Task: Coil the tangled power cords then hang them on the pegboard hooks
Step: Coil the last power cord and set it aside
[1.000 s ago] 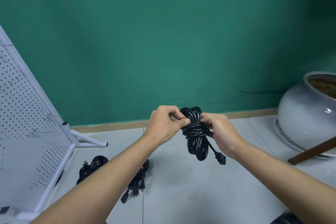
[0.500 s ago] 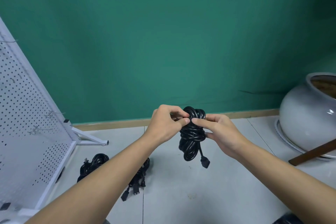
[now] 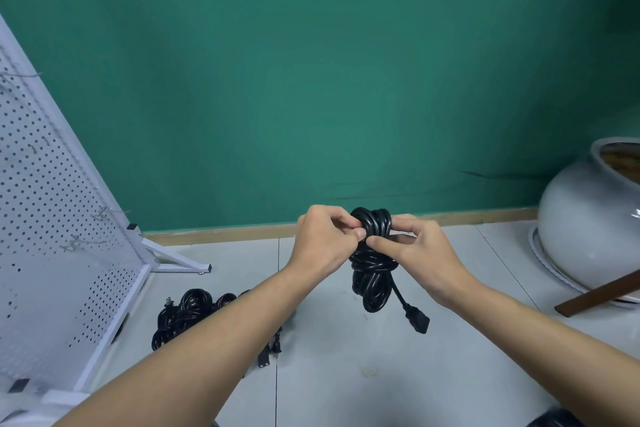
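- A single wide-angle view from the person's head, looking forward and down.
- It faces a green wall point(image 3: 311, 80), with grey floor point(image 3: 346, 374) beneath and a white pegboard point(image 3: 52, 218) leaning at the left edge.
- Closest, mid-frame: left hand point(image 3: 322, 239) and right hand point(image 3: 422, 253) gripping a coiled power cord point(image 3: 372, 274).

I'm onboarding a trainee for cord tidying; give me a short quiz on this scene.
1. True or false: both the left hand and the right hand grip the coiled black power cord, off the ground.
2. The white perforated metal pegboard stands to the person's: A) left B) right C) rear.
3. Fill in: the other black cord bundles lie on the grey ___.
Key: 1 true; 2 A; 3 floor.
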